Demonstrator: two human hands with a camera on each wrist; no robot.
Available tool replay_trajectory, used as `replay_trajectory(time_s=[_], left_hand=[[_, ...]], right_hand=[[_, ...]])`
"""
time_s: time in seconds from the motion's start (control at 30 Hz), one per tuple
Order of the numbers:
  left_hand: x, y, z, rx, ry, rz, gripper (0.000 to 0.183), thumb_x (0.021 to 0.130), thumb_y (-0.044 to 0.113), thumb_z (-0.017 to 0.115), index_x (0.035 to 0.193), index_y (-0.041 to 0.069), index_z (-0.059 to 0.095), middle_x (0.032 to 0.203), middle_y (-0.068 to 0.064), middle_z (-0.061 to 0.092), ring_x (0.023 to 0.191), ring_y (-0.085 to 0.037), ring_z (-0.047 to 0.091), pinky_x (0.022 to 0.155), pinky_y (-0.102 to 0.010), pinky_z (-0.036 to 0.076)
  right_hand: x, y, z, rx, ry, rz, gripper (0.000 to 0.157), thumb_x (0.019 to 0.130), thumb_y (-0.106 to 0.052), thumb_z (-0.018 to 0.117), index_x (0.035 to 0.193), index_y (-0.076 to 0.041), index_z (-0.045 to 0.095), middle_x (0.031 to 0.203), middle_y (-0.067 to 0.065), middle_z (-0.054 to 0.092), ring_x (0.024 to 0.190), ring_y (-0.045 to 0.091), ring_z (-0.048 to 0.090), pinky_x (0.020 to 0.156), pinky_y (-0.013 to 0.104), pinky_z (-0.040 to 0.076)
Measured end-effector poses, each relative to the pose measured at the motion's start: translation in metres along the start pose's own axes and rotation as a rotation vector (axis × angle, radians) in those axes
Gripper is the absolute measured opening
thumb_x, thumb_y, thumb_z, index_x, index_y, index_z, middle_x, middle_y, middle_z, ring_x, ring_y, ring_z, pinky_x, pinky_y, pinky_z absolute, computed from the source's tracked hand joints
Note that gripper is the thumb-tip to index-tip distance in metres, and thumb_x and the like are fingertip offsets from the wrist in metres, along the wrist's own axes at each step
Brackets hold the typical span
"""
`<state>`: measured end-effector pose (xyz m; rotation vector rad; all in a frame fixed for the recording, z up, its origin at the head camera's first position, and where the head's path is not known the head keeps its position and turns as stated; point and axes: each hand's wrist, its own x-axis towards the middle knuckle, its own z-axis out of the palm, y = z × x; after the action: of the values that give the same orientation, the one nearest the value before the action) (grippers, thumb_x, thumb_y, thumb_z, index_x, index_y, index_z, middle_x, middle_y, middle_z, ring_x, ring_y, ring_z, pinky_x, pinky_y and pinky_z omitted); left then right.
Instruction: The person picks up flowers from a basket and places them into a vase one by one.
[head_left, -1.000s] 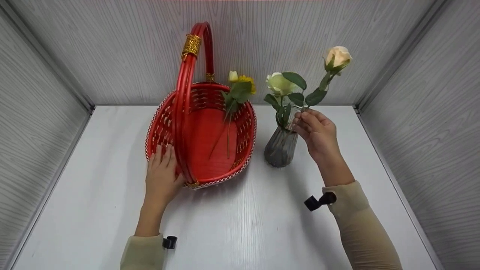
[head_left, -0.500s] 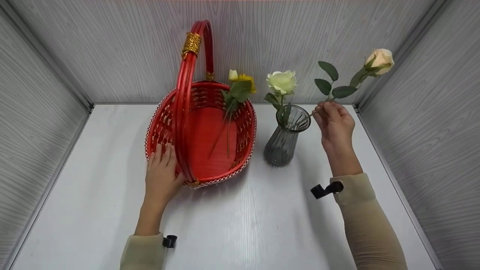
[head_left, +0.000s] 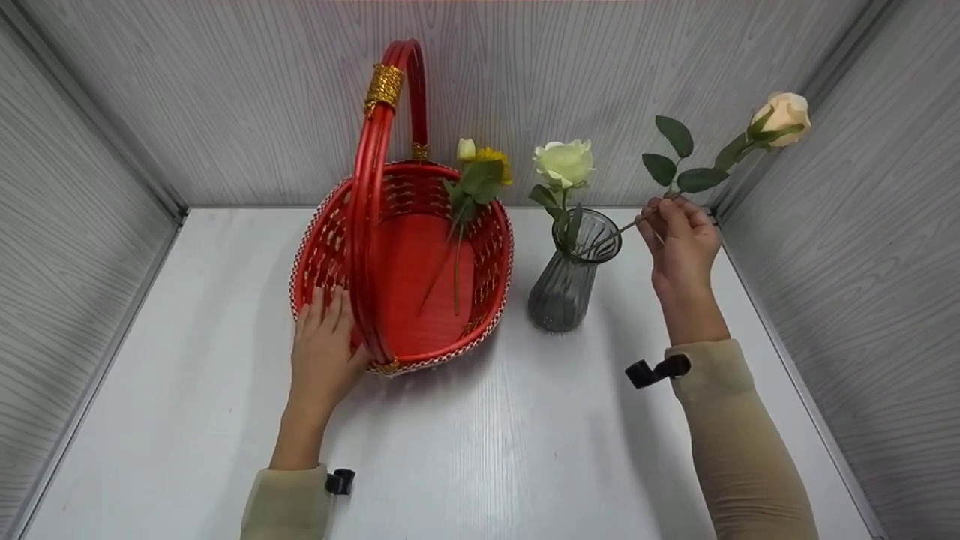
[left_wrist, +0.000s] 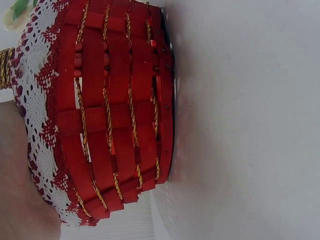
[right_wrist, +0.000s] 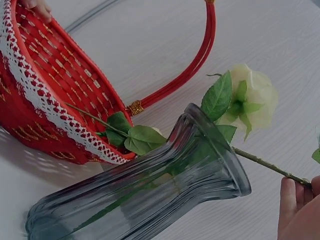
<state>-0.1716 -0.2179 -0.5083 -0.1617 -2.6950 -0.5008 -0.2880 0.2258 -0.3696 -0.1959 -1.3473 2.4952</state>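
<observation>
In the head view my right hand pinches the stem of a cream-peach rose beside the glass vase. The bloom leans out to the right, and the lower stem slants to the vase mouth, its end seeming to lie inside. The grey ribbed vase stands upright and holds a pale green-white rose. My left hand rests on the near left rim of a red woven basket, fingers straight over the rim, thumb near the handle base. In the left wrist view its palm lies against lace trim.
A yellow flower and a small pale bud lean at the basket's back right, stems inside. The basket's tall red handle arches up at its left side. Grey wood-grain walls enclose the white tabletop.
My right hand has moved right with the peach rose, drawing it away from the vase and the pale rose. My left hand and the basket stay in place.
</observation>
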Motion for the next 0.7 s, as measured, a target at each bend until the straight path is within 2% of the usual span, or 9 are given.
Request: replay_trajectory(time_s=[0.17, 0.37, 0.7], left_hand=[[0.0006, 0.0014, -0.0013, -0.008, -0.014, -0.020, 0.071, 0.090, 0.030, 0.056, 0.150, -0.004, 0.037, 0.153, -0.023, 0.040, 0.150, -0.041, 0.023, 0.124, -0.053, 0.012], [0.0013, 0.0016, -0.0028, -0.003, -0.031, -0.022, 0.072, 0.091, 0.030, 0.057, 0.150, -0.004, 0.036, 0.153, -0.023, 0.039, 0.150, -0.042, 0.022, 0.124, -0.053, 0.011], [0.0010, -0.0005, -0.0013, -0.002, -0.018, -0.003, 0.073, 0.090, 0.030, 0.059, 0.149, -0.005, 0.036, 0.152, -0.024, 0.041, 0.149, -0.042, 0.023, 0.123, -0.054, 0.012]], right_hand=[[0.0011, 0.0023, -0.0009, -0.052, -0.021, -0.005, 0.017, 0.092, -0.005, 0.068, 0.106, 0.000, 0.060, 0.097, 0.013, 0.068, 0.086, 0.021, 0.068, 0.085, 0.031, 0.059], [0.0007, 0.0044, 0.0013, -0.067, -0.060, -0.005, 0.019, 0.091, -0.004, 0.070, 0.106, 0.003, 0.062, 0.096, 0.014, 0.070, 0.087, 0.022, 0.069, 0.085, 0.034, 0.059], [-0.0033, 0.0066, 0.0064, -0.210, -0.166, 0.005, 0.022, 0.091, -0.009, 0.071, 0.107, 0.005, 0.064, 0.097, 0.013, 0.069, 0.087, 0.021, 0.069, 0.082, 0.031, 0.060]])
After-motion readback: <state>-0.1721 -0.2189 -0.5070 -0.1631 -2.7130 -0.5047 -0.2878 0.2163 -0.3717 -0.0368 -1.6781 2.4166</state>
